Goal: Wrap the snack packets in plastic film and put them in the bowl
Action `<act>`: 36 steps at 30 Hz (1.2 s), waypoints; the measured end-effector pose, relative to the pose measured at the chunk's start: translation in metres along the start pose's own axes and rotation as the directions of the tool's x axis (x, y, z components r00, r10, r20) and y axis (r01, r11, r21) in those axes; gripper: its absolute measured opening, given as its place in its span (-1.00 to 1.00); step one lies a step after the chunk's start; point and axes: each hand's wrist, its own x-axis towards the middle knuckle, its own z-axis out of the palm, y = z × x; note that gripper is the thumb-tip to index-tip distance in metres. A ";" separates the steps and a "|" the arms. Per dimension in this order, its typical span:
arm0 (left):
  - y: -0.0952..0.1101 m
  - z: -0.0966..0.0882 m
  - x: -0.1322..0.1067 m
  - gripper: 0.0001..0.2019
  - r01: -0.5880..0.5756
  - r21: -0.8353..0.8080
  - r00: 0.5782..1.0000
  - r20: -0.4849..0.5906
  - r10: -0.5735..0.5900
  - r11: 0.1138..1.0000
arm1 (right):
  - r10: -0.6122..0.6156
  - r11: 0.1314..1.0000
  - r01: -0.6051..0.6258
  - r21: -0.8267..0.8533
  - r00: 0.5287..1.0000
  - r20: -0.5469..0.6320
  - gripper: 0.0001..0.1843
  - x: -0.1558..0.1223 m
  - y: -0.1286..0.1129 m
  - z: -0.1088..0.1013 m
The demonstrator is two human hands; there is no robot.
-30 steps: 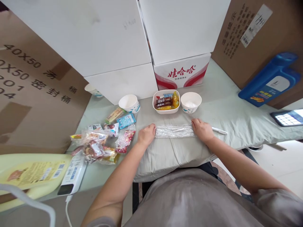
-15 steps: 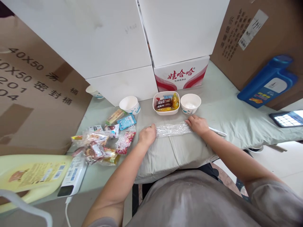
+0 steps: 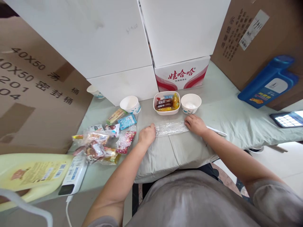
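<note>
Between my hands a crumpled strip of clear plastic wrap (image 3: 170, 128) lies stretched across the cloth. My left hand (image 3: 147, 134) is closed on its left end. At the other end my right hand (image 3: 196, 125) is closed on the wrap, its fingertips partly hidden. A white, slim object (image 3: 217, 131) pokes out from behind the right wrist. Just beyond the wrap stands a white tub (image 3: 166, 113) of wrapped snacks. To its right is a paper bowl (image 3: 191, 108) with something white inside; another paper bowl (image 3: 130, 105) stands to the left.
Packaged snacks (image 3: 97, 148) are piled on the left, near a power bank (image 3: 73, 175) and a yellow bottle (image 3: 35, 176). White cartons (image 3: 182, 75) wall off the back. At right are a blue bottle (image 3: 267, 83) and a phone (image 3: 287, 119). Brown cartons (image 3: 35, 104) flank the table.
My right hand has shifted very slightly left, with its end of the wrap. The left hand holds its place, and the view has moved a little.
</note>
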 end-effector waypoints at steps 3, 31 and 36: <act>-0.006 -0.006 0.000 -0.72 0.095 -0.063 0.987 -0.125 -0.102 0.994 | 0.054 0.998 -0.054 -0.020 0.998 0.013 -0.76 0.000 -0.004 0.001; 0.051 0.048 -0.050 -0.58 -0.768 -0.501 0.639 -0.623 0.451 0.399 | 0.041 -0.083 -0.410 0.908 0.909 0.414 -0.62 -0.024 -0.067 -0.024; 0.051 0.051 -0.050 -0.65 -0.694 -0.570 0.716 -0.613 0.335 0.440 | 0.099 -0.094 -0.524 0.846 0.841 0.532 -0.58 0.004 -0.071 -0.010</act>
